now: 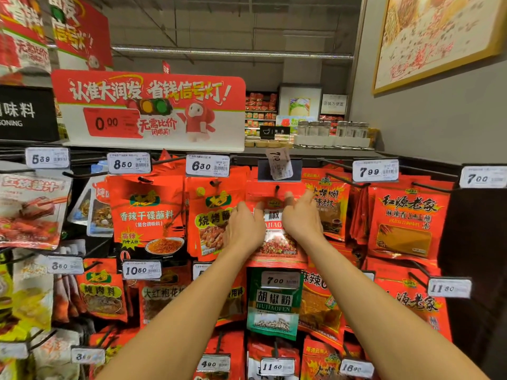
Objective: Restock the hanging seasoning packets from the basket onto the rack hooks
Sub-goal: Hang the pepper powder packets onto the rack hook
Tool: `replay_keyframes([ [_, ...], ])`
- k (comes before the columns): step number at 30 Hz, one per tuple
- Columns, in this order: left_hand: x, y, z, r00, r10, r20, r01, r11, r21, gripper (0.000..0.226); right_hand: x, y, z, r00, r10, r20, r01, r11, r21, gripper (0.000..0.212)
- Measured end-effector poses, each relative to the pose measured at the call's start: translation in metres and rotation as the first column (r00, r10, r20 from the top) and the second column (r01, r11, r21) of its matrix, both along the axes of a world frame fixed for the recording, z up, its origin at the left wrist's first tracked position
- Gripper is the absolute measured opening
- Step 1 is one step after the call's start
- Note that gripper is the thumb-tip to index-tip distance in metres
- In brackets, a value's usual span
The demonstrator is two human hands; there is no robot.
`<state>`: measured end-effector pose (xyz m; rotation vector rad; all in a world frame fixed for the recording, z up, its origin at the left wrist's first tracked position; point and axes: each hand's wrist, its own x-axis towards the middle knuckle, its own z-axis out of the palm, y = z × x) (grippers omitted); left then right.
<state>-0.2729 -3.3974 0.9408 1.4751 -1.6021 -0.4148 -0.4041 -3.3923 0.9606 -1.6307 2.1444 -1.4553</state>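
You have one view only — the head camera, worn high and facing forward into the rack (315, 160), tilted slightly down. It sits close: your forearms enter from the bottom edge and reach the middle hook row. The wide lens bends the edges, taking in the red promo sign (153, 105) above, ceiling pipes beyond, and the grey wall (428, 116) at right — no second view shares the scene.

A red-and-white promotional sign (149, 108) tops the display — a traffic light and mascot printed on it. Glass jars (333, 129) line a back shelf, beneath a framed picture (439, 37) on the grey wall (428, 124).
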Motion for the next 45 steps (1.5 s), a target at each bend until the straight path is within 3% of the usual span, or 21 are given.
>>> replay_keyframes([
  [6,-0.005,-0.005,0.001,0.999,0.019,0.027,-0.021,0.999,0.047,0.058,-0.004,-0.006,0.000,0.998,0.055,0.006,-0.055,0.998,0.035,0.064],
  [8,-0.003,0.000,-0.003,0.999,-0.027,-0.033,0.027,1.000,0.014,0.049,-0.006,0.001,-0.004,0.992,0.116,0.048,-0.116,0.993,-0.001,0.063],
  [12,0.014,0.024,-0.011,0.967,-0.190,-0.170,0.178,0.981,-0.081,0.050,-0.013,0.033,-0.021,0.962,0.236,0.138,-0.221,0.969,-0.112,0.049],
  [17,0.061,0.073,-0.039,0.942,-0.252,-0.223,0.213,0.959,-0.184,0.042,-0.031,0.103,-0.051,0.934,0.209,0.290,-0.090,0.923,-0.374,0.033],
  [19,0.086,0.095,-0.060,0.894,-0.295,-0.338,0.249,0.953,-0.174,0.032,-0.034,0.128,-0.069,0.884,0.287,0.371,-0.108,0.894,-0.435,0.021],
  [22,0.117,0.111,-0.109,0.784,-0.267,-0.560,0.306,0.952,-0.025,0.028,-0.027,0.150,-0.115,0.779,0.371,0.506,-0.240,0.922,-0.305,0.022],
  [25,0.136,0.120,-0.174,0.719,-0.058,-0.692,0.295,0.928,0.228,0.027,-0.008,0.152,-0.184,0.737,0.299,0.606,-0.376,0.927,-0.001,0.028],
  [28,0.148,0.133,-0.258,0.677,0.173,-0.715,0.274,0.843,0.463,0.025,0.011,0.153,-0.267,0.692,0.142,0.707,-0.437,0.863,0.254,0.026],
  [31,0.158,0.163,-0.350,0.668,0.389,-0.634,0.260,0.677,0.689,0.027,0.027,0.164,-0.363,0.687,-0.056,0.724,-0.454,0.745,0.489,0.028],
  [33,0.163,0.187,-0.414,0.675,0.510,-0.534,0.201,0.569,0.797,0.027,0.036,0.176,-0.436,0.731,-0.143,0.667,-0.457,0.623,0.635,0.028],
  [38,0.176,0.241,-0.579,0.641,0.677,-0.362,0.164,0.339,0.926,0.029,0.048,0.216,-0.627,0.821,-0.247,0.515,-0.398,0.400,0.826,0.013],
  [42,0.185,0.259,-0.705,0.645,0.718,-0.262,0.182,0.189,0.965,0.013,0.061,0.236,-0.777,0.911,-0.186,0.369,-0.321,0.243,0.915,0.018],
  [45,0.184,0.267,-0.798,0.651,0.717,-0.251,0.205,0.152,0.967,0.012,0.067,0.242,-0.881,0.954,0.109,0.279,-0.291,0.119,0.949,0.029],
])
